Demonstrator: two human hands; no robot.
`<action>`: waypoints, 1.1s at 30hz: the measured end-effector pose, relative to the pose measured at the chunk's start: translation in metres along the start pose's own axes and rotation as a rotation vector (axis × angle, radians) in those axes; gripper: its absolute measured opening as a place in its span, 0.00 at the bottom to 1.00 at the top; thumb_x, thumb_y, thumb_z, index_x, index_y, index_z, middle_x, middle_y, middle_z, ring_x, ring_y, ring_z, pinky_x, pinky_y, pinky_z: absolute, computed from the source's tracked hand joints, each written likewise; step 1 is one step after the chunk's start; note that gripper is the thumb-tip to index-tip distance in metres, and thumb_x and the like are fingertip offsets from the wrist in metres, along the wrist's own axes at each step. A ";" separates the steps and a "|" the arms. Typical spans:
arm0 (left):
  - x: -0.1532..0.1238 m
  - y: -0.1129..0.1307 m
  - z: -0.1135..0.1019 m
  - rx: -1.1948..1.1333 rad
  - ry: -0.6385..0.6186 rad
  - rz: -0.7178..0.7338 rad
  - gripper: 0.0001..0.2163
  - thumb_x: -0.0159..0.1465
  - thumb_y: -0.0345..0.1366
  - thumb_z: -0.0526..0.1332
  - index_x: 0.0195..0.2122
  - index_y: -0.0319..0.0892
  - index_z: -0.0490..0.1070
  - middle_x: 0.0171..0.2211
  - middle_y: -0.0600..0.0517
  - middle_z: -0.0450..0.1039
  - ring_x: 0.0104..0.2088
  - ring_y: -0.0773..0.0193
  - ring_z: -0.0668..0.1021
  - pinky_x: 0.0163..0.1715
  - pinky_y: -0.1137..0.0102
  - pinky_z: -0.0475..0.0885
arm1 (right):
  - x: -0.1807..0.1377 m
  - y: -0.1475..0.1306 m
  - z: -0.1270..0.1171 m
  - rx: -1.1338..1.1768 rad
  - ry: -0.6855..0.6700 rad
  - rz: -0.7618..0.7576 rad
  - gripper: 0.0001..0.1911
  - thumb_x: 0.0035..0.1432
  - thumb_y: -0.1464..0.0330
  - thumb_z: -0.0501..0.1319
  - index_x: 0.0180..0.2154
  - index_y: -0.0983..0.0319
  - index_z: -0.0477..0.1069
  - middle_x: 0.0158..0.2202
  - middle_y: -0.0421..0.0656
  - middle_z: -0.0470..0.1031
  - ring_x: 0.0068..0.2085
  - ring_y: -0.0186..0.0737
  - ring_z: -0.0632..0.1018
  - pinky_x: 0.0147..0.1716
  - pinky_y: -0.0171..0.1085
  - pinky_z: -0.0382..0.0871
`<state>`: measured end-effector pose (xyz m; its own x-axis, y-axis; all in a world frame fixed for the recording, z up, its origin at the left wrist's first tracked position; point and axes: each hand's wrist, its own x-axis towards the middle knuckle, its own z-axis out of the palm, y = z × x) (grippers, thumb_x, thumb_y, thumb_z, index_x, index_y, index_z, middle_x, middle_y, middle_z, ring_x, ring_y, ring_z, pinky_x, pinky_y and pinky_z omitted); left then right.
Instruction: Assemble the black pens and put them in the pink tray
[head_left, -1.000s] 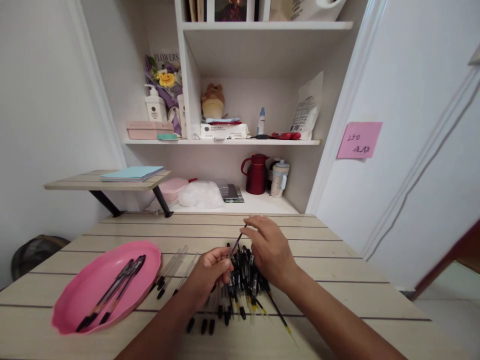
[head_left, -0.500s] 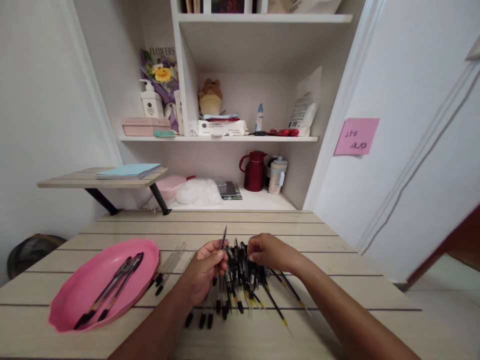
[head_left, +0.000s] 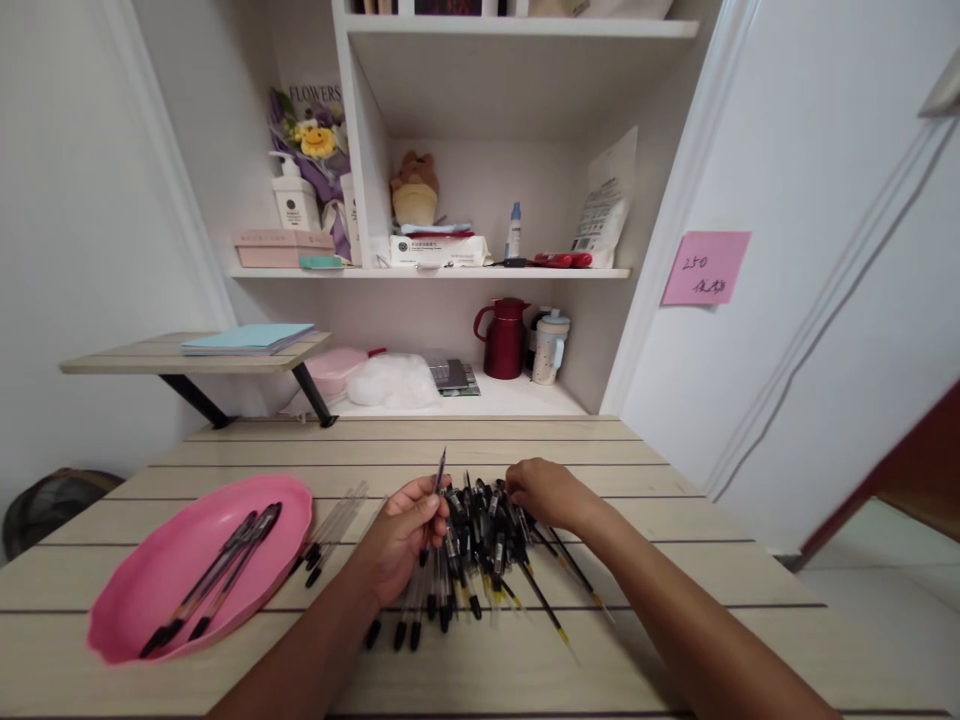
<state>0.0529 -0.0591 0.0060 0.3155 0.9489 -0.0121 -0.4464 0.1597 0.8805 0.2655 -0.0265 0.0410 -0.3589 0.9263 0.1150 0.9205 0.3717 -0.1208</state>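
"Right hand (head_left: 544, 490) has come off the pen (head_left: 441, 468) since a second ago; its fingertips are now down at the right edge of the black pile (head_left: 491, 525)."

"What lies nearest?"

"Low centre of the frame, black-ended clear barrels (head_left: 400, 635) on the bench (head_left: 465, 690). Right of them, thin refills (head_left: 547, 600) with yellow near their ends slant toward the lower right."

"And at lower left?"

"Pink tray (head_left: 180, 540), with a few dark pens (head_left: 238, 572) lying in it. More clear tubes (head_left: 343, 517) rest just beside its right rim."

"How do the hands stand?"

"Apart. Mid-frame, the left hand (head_left: 405, 530) is pinched round the pen, point up, at the pile's left side. The right one has bent fingers; I can't tell whether they grip anything."

"Farther back?"

"Left of centre, a raised stand (head_left: 127, 358) bears blue paper (head_left: 251, 338). Beyond the bench, a white shelf (head_left: 517, 402) holds a cloudy plastic bag (head_left: 394, 382), a red jug (head_left: 505, 340) and a lidded cup (head_left: 550, 350). One level higher sit a plush toy (head_left: 415, 195) and a blue-topped bottle (head_left: 514, 232)."
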 end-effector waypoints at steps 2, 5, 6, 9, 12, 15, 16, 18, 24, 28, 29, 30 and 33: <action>0.000 0.000 0.000 0.005 -0.001 0.001 0.13 0.53 0.33 0.61 0.40 0.40 0.70 0.24 0.54 0.67 0.22 0.73 0.68 0.21 0.76 0.59 | 0.001 0.003 0.002 -0.016 -0.001 0.007 0.09 0.45 0.74 0.55 0.27 0.59 0.74 0.29 0.44 0.76 0.31 0.39 0.74 0.25 0.32 0.57; 0.000 0.000 0.000 0.014 0.003 -0.002 0.12 0.53 0.33 0.61 0.40 0.40 0.70 0.24 0.54 0.67 0.21 0.73 0.68 0.21 0.76 0.60 | 0.002 0.005 0.003 -0.021 -0.002 0.006 0.10 0.45 0.74 0.55 0.27 0.59 0.74 0.30 0.45 0.76 0.31 0.39 0.74 0.24 0.32 0.56; 0.000 0.000 0.000 0.017 0.002 -0.004 0.12 0.53 0.33 0.61 0.40 0.40 0.70 0.24 0.54 0.67 0.22 0.73 0.68 0.21 0.76 0.60 | 0.002 0.005 0.003 -0.020 -0.003 0.008 0.10 0.45 0.74 0.55 0.27 0.59 0.74 0.29 0.45 0.76 0.31 0.39 0.74 0.24 0.32 0.56; 0.000 -0.001 0.000 0.019 -0.001 -0.010 0.12 0.54 0.33 0.61 0.40 0.40 0.70 0.24 0.53 0.67 0.22 0.73 0.68 0.21 0.77 0.60 | 0.001 0.003 0.004 -0.009 -0.027 0.012 0.09 0.43 0.75 0.57 0.26 0.59 0.74 0.28 0.44 0.76 0.31 0.39 0.74 0.24 0.32 0.56; 0.000 -0.001 0.000 0.020 0.003 -0.016 0.12 0.54 0.32 0.60 0.40 0.39 0.69 0.24 0.53 0.67 0.22 0.73 0.68 0.21 0.77 0.60 | 0.001 0.000 0.005 -0.004 -0.097 -0.002 0.08 0.41 0.74 0.59 0.25 0.58 0.73 0.27 0.42 0.76 0.30 0.39 0.74 0.24 0.32 0.56; 0.000 -0.001 -0.001 0.026 0.002 -0.006 0.12 0.54 0.32 0.60 0.41 0.39 0.69 0.25 0.53 0.67 0.22 0.73 0.68 0.21 0.77 0.60 | 0.002 -0.001 0.006 -0.020 -0.178 -0.008 0.07 0.39 0.70 0.61 0.27 0.58 0.73 0.29 0.42 0.75 0.31 0.40 0.74 0.23 0.32 0.56; 0.000 -0.001 -0.001 0.027 0.002 -0.004 0.12 0.55 0.32 0.60 0.41 0.39 0.69 0.25 0.53 0.67 0.22 0.73 0.68 0.21 0.77 0.60 | 0.003 -0.001 0.007 -0.027 -0.197 -0.004 0.09 0.39 0.69 0.61 0.28 0.58 0.73 0.29 0.42 0.75 0.31 0.41 0.74 0.23 0.32 0.56; 0.000 0.000 0.000 0.026 0.005 -0.005 0.12 0.55 0.32 0.60 0.41 0.39 0.69 0.25 0.53 0.66 0.22 0.73 0.68 0.21 0.77 0.60 | 0.003 -0.002 0.007 -0.041 -0.222 0.004 0.11 0.38 0.67 0.62 0.30 0.58 0.73 0.31 0.43 0.75 0.32 0.42 0.74 0.23 0.32 0.56; 0.000 -0.001 0.001 0.029 0.007 -0.013 0.13 0.54 0.33 0.60 0.41 0.39 0.69 0.24 0.53 0.67 0.22 0.73 0.68 0.20 0.77 0.59 | 0.003 -0.006 0.011 -0.041 -0.259 -0.035 0.15 0.37 0.66 0.62 0.33 0.58 0.72 0.34 0.44 0.74 0.35 0.43 0.73 0.25 0.33 0.58; 0.000 -0.001 0.001 0.039 -0.003 -0.019 0.13 0.53 0.33 0.61 0.41 0.40 0.69 0.24 0.54 0.67 0.21 0.73 0.68 0.20 0.77 0.59 | 0.002 -0.007 0.009 -0.008 -0.274 -0.067 0.11 0.37 0.68 0.62 0.30 0.59 0.73 0.31 0.44 0.74 0.33 0.42 0.73 0.25 0.33 0.58; 0.000 -0.001 0.001 0.045 -0.004 -0.020 0.13 0.53 0.34 0.61 0.41 0.40 0.69 0.24 0.54 0.67 0.21 0.73 0.68 0.20 0.77 0.59 | 0.002 -0.006 0.008 0.017 -0.277 -0.069 0.10 0.37 0.68 0.62 0.28 0.60 0.73 0.30 0.43 0.74 0.32 0.41 0.73 0.25 0.32 0.58; 0.000 -0.002 0.001 0.054 -0.006 -0.019 0.14 0.53 0.34 0.61 0.41 0.40 0.69 0.24 0.54 0.67 0.21 0.73 0.68 0.20 0.77 0.59 | 0.002 -0.004 0.007 0.058 -0.276 -0.068 0.08 0.38 0.69 0.61 0.27 0.60 0.73 0.29 0.43 0.74 0.31 0.40 0.73 0.25 0.32 0.58; -0.001 -0.003 0.002 0.102 -0.023 -0.023 0.14 0.54 0.34 0.60 0.42 0.40 0.69 0.25 0.54 0.67 0.21 0.73 0.68 0.20 0.77 0.59 | 0.003 0.003 0.001 0.313 -0.220 -0.052 0.05 0.41 0.72 0.59 0.26 0.62 0.71 0.24 0.41 0.72 0.26 0.35 0.71 0.23 0.31 0.58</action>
<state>0.0554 -0.0614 0.0038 0.3445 0.9385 -0.0235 -0.3515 0.1521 0.9237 0.2672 -0.0229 0.0395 -0.4594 0.8844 -0.0817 0.8209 0.3877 -0.4192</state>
